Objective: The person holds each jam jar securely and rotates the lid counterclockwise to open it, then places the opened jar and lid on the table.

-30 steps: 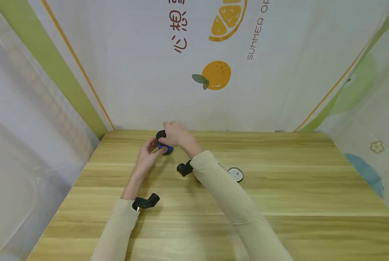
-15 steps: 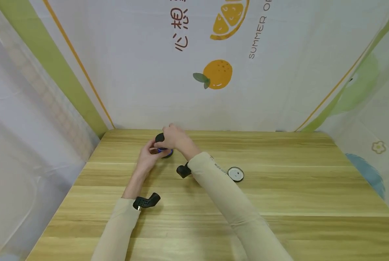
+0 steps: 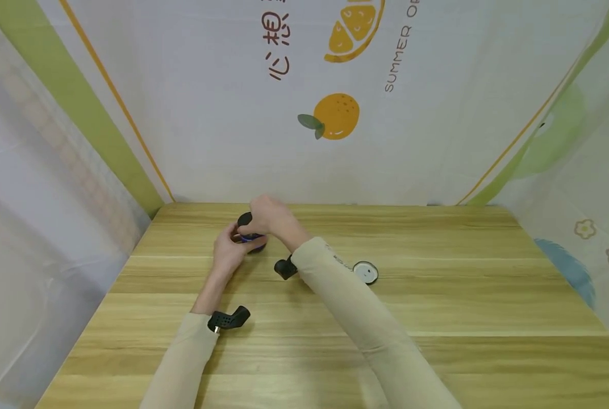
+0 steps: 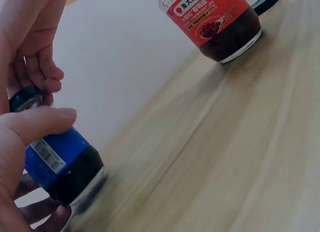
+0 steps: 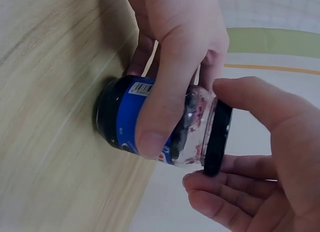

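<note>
My left hand (image 3: 229, 250) wraps round a glass jam jar (image 5: 131, 114) with a blue label and dark contents, thumb across the label in the right wrist view. A black lid (image 5: 218, 137) sits at the jar's mouth. My right hand (image 5: 280, 147) holds this lid by its rim, thumb on one side and fingers on the other. In the left wrist view the blue-labelled jar's base is close over the wooden table. A second jam jar (image 4: 212, 22), with a red strawberry jam label and no lid visible on it, stands apart; my right forearm mostly hides it in the head view.
A loose lid (image 3: 366, 272), white inside, lies on the wooden table (image 3: 437, 307) right of my right forearm. Black camera mounts (image 3: 229, 319) stick out from the wrists. A white printed cloth (image 3: 222, 130) rises behind the table's far edge.
Both hands and the blue-labelled jar have come slightly nearer to me. My right hand stays on the lid and its fingers have shifted a little round it.
</note>
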### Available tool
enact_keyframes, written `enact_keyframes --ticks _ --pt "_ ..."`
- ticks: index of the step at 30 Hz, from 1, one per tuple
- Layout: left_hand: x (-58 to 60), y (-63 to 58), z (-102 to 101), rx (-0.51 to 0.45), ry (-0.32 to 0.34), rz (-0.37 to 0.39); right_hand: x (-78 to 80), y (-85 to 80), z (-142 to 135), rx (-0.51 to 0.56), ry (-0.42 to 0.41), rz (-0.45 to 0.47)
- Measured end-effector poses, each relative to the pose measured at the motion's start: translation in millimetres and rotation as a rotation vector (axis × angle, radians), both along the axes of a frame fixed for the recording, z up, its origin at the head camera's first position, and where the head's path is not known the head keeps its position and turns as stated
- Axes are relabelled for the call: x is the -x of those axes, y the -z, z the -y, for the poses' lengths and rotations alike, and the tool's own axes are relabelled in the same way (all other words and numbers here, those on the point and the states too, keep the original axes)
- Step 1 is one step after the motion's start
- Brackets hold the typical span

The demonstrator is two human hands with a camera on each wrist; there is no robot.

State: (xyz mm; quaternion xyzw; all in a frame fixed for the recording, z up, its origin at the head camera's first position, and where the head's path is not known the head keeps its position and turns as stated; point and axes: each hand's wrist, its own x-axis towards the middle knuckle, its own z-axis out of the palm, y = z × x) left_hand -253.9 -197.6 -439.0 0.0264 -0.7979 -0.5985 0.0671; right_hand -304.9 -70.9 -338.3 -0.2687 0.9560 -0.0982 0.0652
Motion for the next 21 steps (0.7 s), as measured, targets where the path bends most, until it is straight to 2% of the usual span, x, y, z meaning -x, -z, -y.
enact_keyframes --ticks 4,10,16,21 --pt "-0.9 -3.2 0 0.012 -0.031 -0.069 -0.6 -5.2 -5 0.058 -0.006 0.015" --pt "-2.9 -13.5 -4 0.039 -0.075 -0.162 -4.6 -17.0 -11 0.102 -0.035 -0.017" --pt "-6.5 -26.3 -8 0.024 -0.081 -0.268 -13.8 -31.2 -19 0.148 -0.073 -0.078" --pt "-11.7 -39.4 -14 0.053 -0.059 -0.314 -23.0 -42.2 -34 0.162 -0.093 -0.136"
